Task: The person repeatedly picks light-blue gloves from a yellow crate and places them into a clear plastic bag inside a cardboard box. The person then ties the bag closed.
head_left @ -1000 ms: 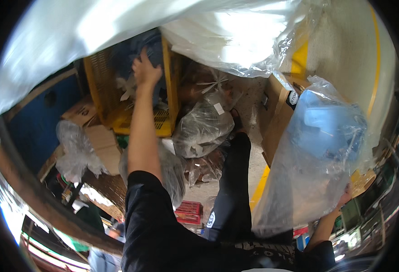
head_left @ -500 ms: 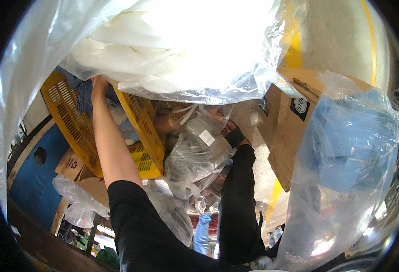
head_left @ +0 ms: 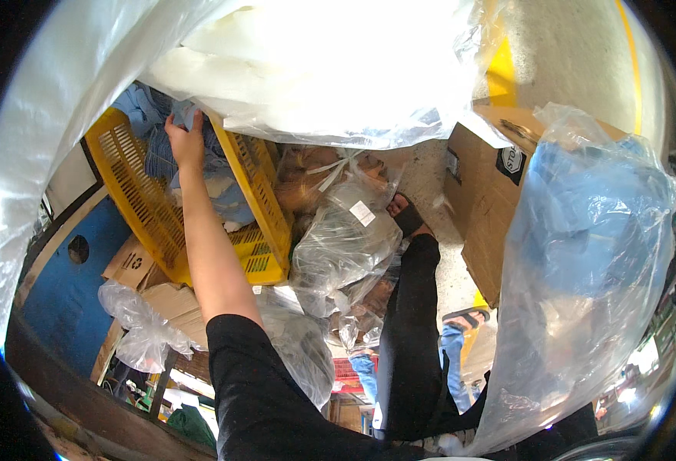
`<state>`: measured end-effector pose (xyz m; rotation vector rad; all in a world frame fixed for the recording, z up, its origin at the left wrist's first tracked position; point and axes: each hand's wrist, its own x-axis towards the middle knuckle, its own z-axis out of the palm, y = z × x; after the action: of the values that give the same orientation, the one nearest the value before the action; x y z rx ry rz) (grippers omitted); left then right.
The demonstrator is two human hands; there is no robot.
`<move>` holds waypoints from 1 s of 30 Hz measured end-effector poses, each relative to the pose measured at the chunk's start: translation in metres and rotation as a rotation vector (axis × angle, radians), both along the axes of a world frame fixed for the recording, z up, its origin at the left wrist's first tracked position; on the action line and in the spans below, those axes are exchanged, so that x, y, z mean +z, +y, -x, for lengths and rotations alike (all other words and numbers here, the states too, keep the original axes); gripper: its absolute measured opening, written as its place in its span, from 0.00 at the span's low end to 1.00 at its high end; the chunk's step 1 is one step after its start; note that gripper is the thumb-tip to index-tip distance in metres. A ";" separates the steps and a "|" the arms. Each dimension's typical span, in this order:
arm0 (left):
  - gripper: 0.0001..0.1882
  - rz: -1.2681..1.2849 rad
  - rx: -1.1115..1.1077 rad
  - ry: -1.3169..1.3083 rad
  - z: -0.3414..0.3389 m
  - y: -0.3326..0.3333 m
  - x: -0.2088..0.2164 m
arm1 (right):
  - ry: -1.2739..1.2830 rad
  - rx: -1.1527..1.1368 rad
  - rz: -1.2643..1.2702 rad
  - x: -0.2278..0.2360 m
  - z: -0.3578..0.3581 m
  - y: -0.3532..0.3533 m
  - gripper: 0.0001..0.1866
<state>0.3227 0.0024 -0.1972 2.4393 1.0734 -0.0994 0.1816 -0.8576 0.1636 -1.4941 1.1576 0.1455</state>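
Left grip (head_left: 186,142) was pinched on blue cloth (head_left: 185,115); more lay beside it, in a yellow crate (head_left: 250,187). Clear bag (head_left: 576,307), well rightward, was part-filled. Right grip: unseen.

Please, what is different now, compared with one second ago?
The left hand, open over the crate's contents earlier, now has light-blue cloth between thumb and fingers; a firm grip is unclear. The right hand, visible low at right before, is out of view. Another person's jeans now show near the bottom. The hand is still at the yellow crate.
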 end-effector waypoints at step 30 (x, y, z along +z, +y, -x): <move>0.24 0.387 0.554 -0.499 0.190 -0.126 0.283 | -0.276 0.406 -0.318 0.051 -0.136 0.007 0.16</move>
<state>0.1328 -0.1232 0.0861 1.6332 1.2958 0.4183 0.3174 -0.8509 0.2144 -1.3942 0.5707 0.3702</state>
